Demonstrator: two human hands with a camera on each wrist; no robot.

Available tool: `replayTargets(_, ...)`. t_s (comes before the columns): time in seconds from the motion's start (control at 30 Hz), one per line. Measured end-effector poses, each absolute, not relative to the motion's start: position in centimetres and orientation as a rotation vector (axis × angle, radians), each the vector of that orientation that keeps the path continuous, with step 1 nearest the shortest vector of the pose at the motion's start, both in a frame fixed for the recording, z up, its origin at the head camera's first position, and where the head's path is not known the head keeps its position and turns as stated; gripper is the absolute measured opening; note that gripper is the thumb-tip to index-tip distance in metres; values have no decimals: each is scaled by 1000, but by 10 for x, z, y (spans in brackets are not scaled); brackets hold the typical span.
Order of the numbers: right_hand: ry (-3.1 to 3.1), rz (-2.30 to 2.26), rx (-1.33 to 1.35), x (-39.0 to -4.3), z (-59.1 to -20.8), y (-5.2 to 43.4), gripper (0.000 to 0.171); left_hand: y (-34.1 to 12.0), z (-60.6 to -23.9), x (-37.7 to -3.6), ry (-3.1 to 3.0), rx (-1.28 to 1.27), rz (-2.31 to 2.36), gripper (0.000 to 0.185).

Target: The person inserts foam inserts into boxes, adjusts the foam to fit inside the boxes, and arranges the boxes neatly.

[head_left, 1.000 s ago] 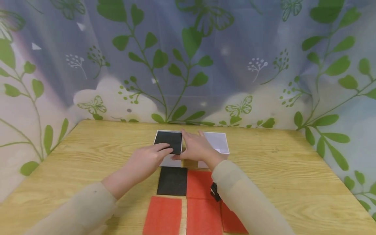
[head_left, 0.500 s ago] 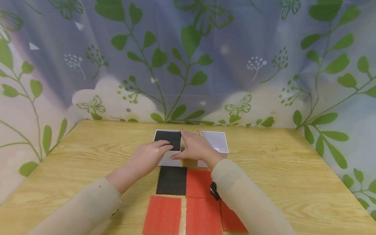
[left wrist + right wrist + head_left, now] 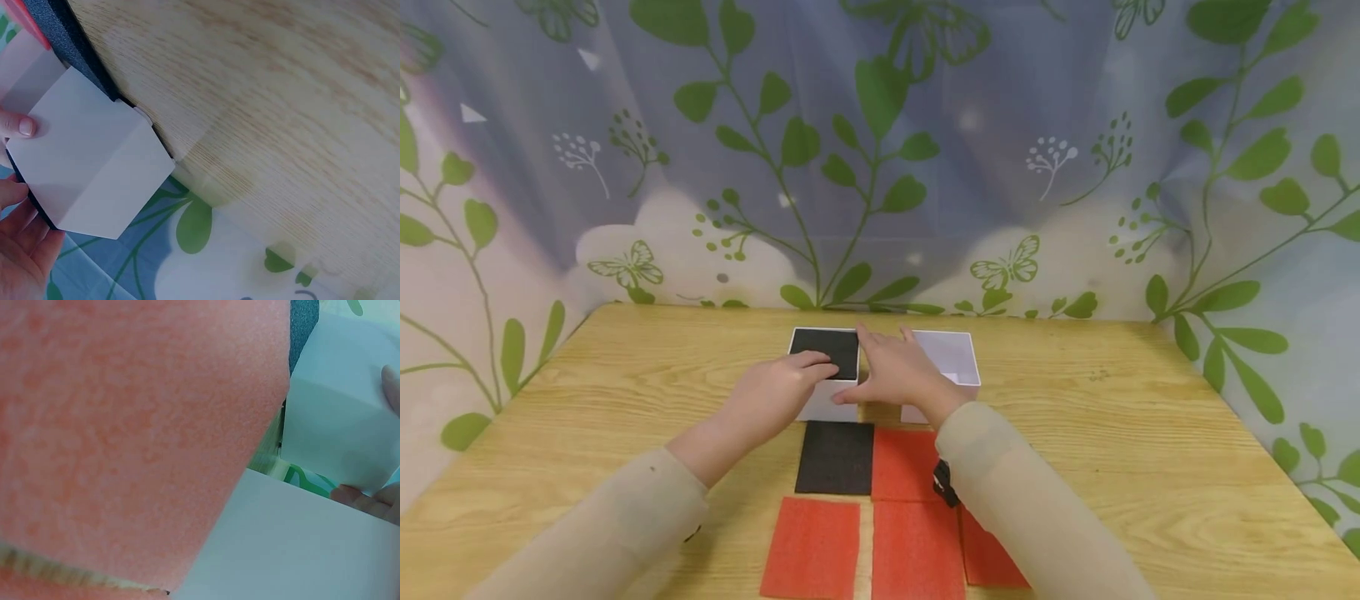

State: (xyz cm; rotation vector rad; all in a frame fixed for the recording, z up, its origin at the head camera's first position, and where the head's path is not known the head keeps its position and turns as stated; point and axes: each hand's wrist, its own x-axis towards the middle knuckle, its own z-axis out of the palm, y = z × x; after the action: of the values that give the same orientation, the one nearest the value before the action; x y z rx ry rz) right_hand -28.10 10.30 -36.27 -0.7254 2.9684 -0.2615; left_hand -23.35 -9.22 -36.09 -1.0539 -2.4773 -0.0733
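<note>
A square white box (image 3: 827, 402) stands at the back middle of the table, with a black square sheet (image 3: 842, 346) level with its rim. My left hand (image 3: 775, 385) reaches over its front left, fingers pressing on the sheet; its thumb is hidden in the head view. At the right side my right hand (image 3: 898, 371) grips the same box, thumb on the front wall and fingers toward the back corner. In the left wrist view the white walls (image 3: 94, 150) show, with fingers at the left edge. Nearby, partly behind my right hand, is a second white box (image 3: 951, 354).
Another black square (image 3: 835, 458) lies flat in front of the boxes, beside a red square (image 3: 901, 462). More red squares, including one at the near left (image 3: 812, 546), lie nearer. A small black object (image 3: 945, 483) is partly under my right sleeve. A patterned curtain (image 3: 880, 208) hangs behind the table.
The black sheet's front edge has sunk to the rim of the left box, and more of the box's front wall now shows. My left fingers moved slightly back with it; my right hand holds still.
</note>
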Motion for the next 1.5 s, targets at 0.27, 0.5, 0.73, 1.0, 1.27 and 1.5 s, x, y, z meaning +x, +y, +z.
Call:
replayTargets(0.27,2974,-262,-704,-281,-363,104,116,-92,-363,-234,-2512,-1036,-61,31)
replayTargets(0.5,2966,-272,-706,-281,-364,102,116,-93,-367,-233,-2467,-1060,-144,27)
replayTargets(0.73,2980,-238,-718,-281,-363,101,115,-106,-364,-235,-2492,-898,-112,31)
replayTargets(1.0,2982,-236,-709,-282,-364,102,116,-116,-365,-236,-2409,-903,-92,22)
replayTargets(1.27,2952,-262,-715,-280,-368,101,115,-114,-364,-238,-2567,-858,-88,44)
replayTargets(1.5,2987,-214,-716,-282,-365,101,116,-103,-361,-254,-2789,-764,32,81)
